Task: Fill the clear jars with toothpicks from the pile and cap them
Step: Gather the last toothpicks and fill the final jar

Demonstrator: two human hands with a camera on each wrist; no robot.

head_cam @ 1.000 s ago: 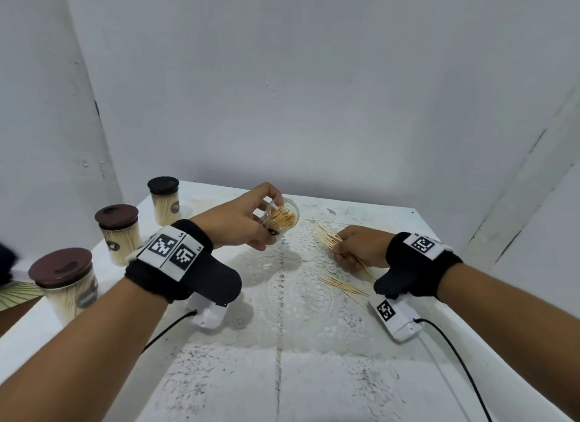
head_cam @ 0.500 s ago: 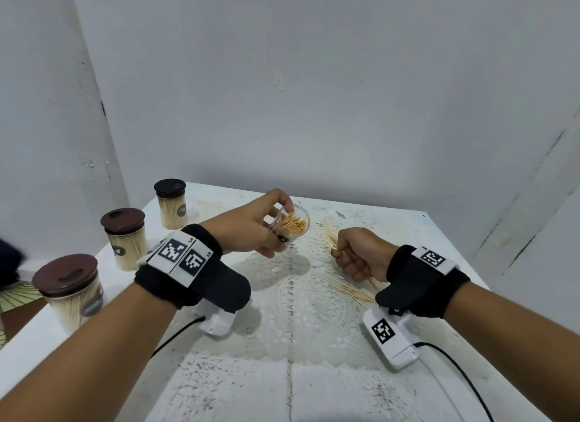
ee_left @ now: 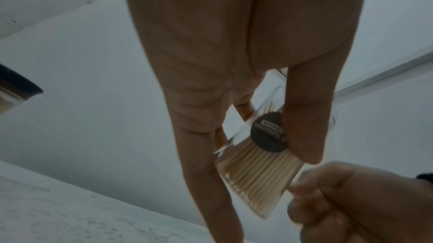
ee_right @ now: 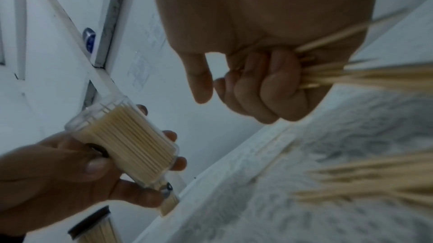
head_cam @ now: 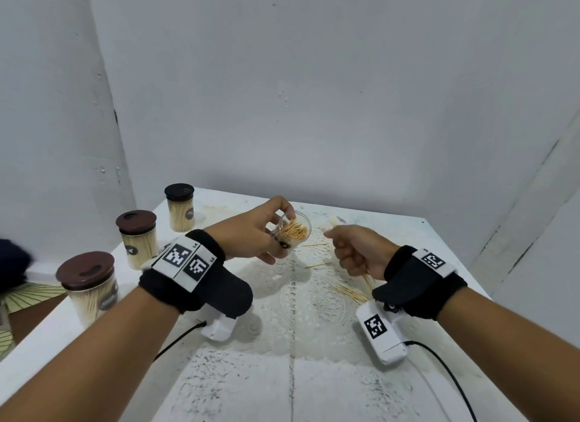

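Above the lace mat (head_cam: 301,299), we grip the tilted open jar (head_cam: 292,231) in our left hand (head_cam: 251,233) while our right hand (head_cam: 354,252) fists a toothpick bundle (ee_right: 351,76) beside its mouth, so we're mid-fill, and next we judge the tips need lining up and sliding in.

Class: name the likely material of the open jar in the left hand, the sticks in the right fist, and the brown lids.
Open jar: clear, glossy plastic or glass; contents show through. Sticks: pale matte wood or bamboo, thin, pointed. Brown lids: probably smooth moulded plastic, slight sheen.
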